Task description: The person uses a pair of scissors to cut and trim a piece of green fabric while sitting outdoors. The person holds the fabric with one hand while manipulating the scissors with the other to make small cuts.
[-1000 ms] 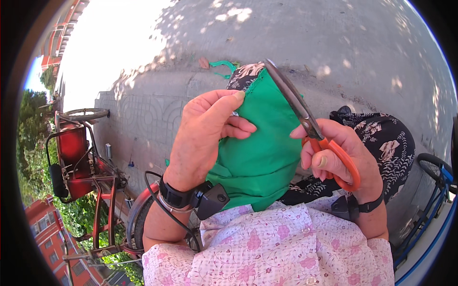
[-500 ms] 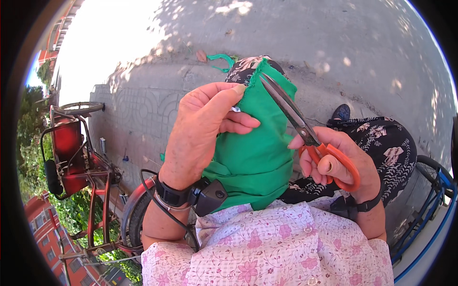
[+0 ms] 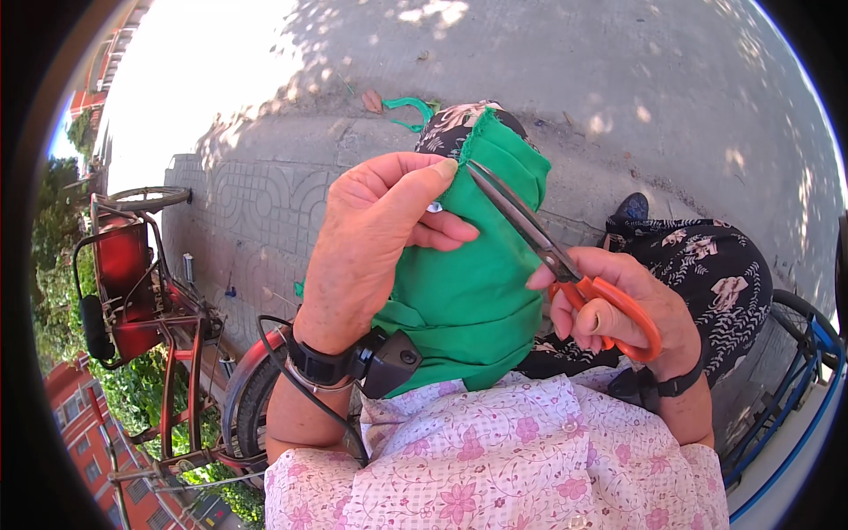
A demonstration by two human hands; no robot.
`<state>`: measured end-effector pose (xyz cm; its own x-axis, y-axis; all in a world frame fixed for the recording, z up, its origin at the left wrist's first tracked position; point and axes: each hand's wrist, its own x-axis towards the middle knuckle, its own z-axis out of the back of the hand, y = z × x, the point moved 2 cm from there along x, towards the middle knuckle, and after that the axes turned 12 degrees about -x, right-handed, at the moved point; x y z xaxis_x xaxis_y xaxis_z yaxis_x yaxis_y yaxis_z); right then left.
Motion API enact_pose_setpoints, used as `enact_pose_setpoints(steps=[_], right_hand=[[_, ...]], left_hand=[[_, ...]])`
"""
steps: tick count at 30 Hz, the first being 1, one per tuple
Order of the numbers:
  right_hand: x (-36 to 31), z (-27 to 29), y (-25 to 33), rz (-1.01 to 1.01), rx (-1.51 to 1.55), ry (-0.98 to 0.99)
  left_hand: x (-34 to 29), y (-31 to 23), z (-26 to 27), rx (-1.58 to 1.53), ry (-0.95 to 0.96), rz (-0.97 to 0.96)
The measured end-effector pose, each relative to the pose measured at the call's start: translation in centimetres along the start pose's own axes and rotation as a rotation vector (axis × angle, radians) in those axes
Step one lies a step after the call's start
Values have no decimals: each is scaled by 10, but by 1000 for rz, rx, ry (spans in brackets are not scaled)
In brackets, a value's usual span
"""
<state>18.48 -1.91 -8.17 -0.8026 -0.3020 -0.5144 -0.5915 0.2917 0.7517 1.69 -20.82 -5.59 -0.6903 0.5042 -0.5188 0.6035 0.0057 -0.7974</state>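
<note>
A green cloth [image 3: 468,283] lies over my lap and knee, its far left edge frayed. My left hand [image 3: 380,221] pinches that edge between thumb and forefinger. A small whitish bit [image 3: 434,207] shows beside its curled fingers; I cannot tell what it is. My right hand [image 3: 627,300] grips a pair of scissors [image 3: 539,237] by the orange handles, thumb and fingers in the loops. The blades point up and left over the cloth, nearly closed, and their tips are close to the left thumb at the frayed edge.
A curled green cloth strip [image 3: 411,110] lies on the paving beyond my knee, beside a dry leaf [image 3: 372,101]. To the left stands a red tricycle [image 3: 132,283] with a wheel near my left elbow. A blue bicycle frame [image 3: 799,397] is at the right.
The scissors have moved left and slightly down, bringing their tips closer to my left thumb. My left hand keeps its pinch on the cloth and has hardly moved.
</note>
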Motion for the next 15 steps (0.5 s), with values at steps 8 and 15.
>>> enact_pose_setpoints(steps=[8,15], right_hand=[[1,0,0,-29,-15,9],[3,0,-1,-35,-15,3]], left_hand=[[1,-1,-2,69,-30,-21],[-1,1,-4,107,-57,-71]])
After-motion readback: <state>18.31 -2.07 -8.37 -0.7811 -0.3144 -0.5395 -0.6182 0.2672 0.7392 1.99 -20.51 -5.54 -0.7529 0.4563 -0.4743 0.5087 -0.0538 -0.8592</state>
